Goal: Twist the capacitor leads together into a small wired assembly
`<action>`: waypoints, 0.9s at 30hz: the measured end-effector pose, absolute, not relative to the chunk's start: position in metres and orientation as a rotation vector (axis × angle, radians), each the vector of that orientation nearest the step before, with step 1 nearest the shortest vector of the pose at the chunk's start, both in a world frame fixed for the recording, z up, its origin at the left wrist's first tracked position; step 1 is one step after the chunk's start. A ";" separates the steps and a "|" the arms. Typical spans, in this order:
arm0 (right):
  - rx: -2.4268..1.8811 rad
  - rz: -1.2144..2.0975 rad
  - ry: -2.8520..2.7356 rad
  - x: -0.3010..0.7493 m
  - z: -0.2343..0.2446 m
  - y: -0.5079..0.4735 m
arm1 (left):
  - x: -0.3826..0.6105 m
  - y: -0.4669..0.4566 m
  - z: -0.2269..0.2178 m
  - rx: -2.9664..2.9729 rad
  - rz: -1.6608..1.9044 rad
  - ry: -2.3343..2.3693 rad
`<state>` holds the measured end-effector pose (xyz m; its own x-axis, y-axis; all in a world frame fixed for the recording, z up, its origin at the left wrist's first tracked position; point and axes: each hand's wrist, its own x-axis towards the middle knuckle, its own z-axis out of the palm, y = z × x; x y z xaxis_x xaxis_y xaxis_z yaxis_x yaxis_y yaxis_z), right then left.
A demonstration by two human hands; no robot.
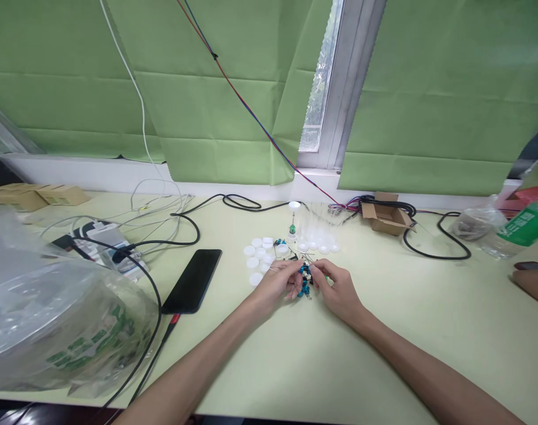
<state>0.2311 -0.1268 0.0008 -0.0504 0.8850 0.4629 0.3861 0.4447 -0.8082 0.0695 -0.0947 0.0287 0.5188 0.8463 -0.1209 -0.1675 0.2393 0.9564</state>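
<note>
At the middle of the table, my left hand (pixel 281 276) is closed, thumb and fingers pinching a small shiny blue part (pixel 303 270). Thin metal pins stick out around it. My right hand (pixel 337 289) meets it from the other side, fingertips pinched together; what they grip is too small to make out. More blue pieces (pixel 304 289) lie just below the fingertips, partly hidden. Beyond the hands stands a clear tube (pixel 292 221) with a green-based, needle-like piece inside. Several round white caps (pixel 253 261) lie left of it, several clear tubes (pixel 322 236) right of it.
A black phone (pixel 192 280) lies left of my hands, near a large clear plastic bag (pixel 74 319). A power strip (pixel 113 248) and cables sit behind. An open cardboard box (pixel 386 215) and a green-labelled bottle (pixel 523 227) are at right, beside another person's hand (pixel 534 285).
</note>
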 end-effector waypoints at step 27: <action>-1.156 0.576 -1.673 0.229 0.005 -0.129 | 0.068 -0.094 0.028 1.046 0.739 0.692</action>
